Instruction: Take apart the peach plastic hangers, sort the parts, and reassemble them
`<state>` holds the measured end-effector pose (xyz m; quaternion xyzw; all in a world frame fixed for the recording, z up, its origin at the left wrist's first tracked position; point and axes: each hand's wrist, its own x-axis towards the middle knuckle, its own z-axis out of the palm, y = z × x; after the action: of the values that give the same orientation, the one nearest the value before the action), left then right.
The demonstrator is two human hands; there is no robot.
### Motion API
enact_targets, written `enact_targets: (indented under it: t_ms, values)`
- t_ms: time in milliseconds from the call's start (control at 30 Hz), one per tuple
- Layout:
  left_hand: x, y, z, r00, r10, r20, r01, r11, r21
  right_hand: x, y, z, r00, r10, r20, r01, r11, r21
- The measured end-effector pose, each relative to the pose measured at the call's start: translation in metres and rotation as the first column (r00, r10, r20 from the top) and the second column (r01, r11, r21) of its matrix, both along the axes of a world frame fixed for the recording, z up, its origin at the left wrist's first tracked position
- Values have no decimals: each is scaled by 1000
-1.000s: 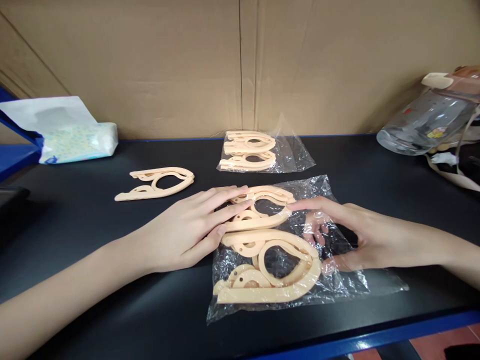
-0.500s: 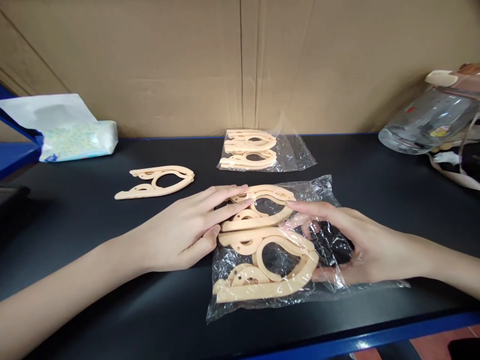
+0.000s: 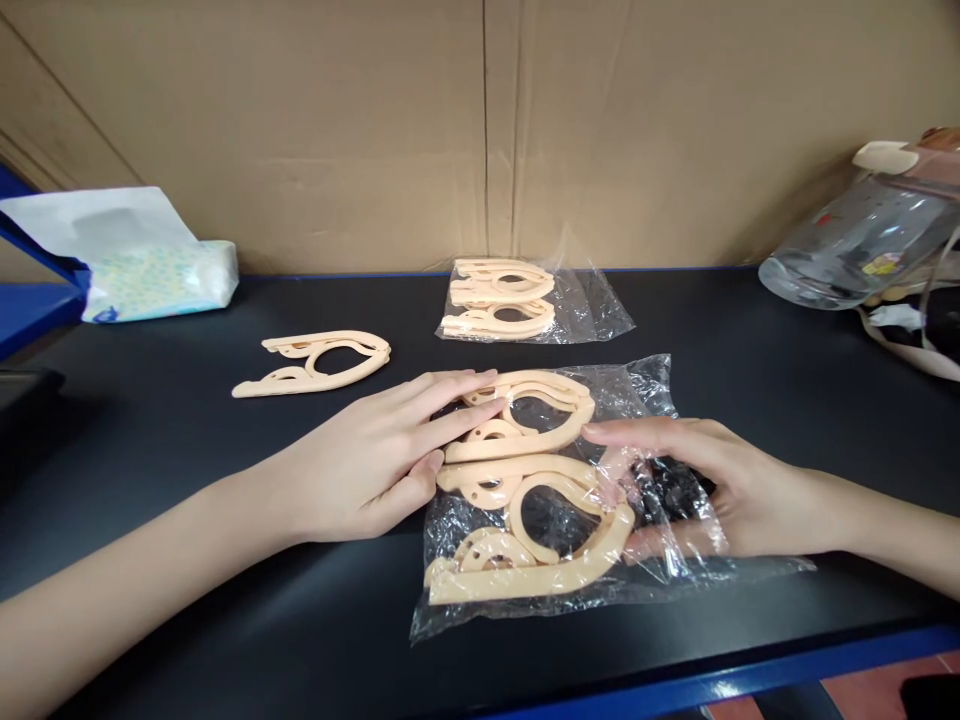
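Two beige folding clothes hangers, an upper one [image 3: 525, 440] and a lower one [image 3: 517, 580], lie folded in a clear plastic bag [image 3: 637, 385]. My left hand [image 3: 382, 455] rests at the bag's left edge, its outstretched fingers lying on the upper hanger's left end. At the bag's right side is my right hand [image 3: 712, 480], partly under the crinkled film. Its thumb and fingers are spread around the curved end of the lower hanger, with some fingertips touching it. The index fingertip is near the upper hanger's tip.
A loose beige folding hanger [image 3: 345, 380] lies left on the black table [image 3: 300, 620]. Behind is another clear bag of hangers [image 3: 592, 310]. A tissue pack [image 3: 161, 280] stands back left, and a clear bottle [image 3: 832, 245] lies tilted at right. Cardboard [image 3: 337, 130] backs the table.
My right hand's fingers have shifted down and towards me, from beside the upper hanger onto the lower hanger's curved end. My left hand has stayed in place.
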<state>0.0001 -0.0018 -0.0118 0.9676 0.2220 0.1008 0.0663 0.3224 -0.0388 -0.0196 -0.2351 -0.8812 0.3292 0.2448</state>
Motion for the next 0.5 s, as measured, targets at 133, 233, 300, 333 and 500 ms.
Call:
enact_targets:
  t_ms: [133,233,300,333,500]
  values:
    - [0,1,1,1000,4,-2,-4,1000,-6,0,0,0,1000,30,10,-29,999,-31]
    - [1,1,2,1000,5,0,-5,1000,-10,1,0,0,997,55,48,-53,997,-55]
    - [1,1,1,1000,4,4,-4,1000,-7,1,-1,0,997,52,59,-50,998,-49]
    - [1,0,1,1000,3,5,-3,1000,-6,1,-1,0,997,43,64,-40,999,-37]
    - [2,-1,-1,999,21,28,-21,1000,5,1,-2,2,998,7,64,-8,1000,13]
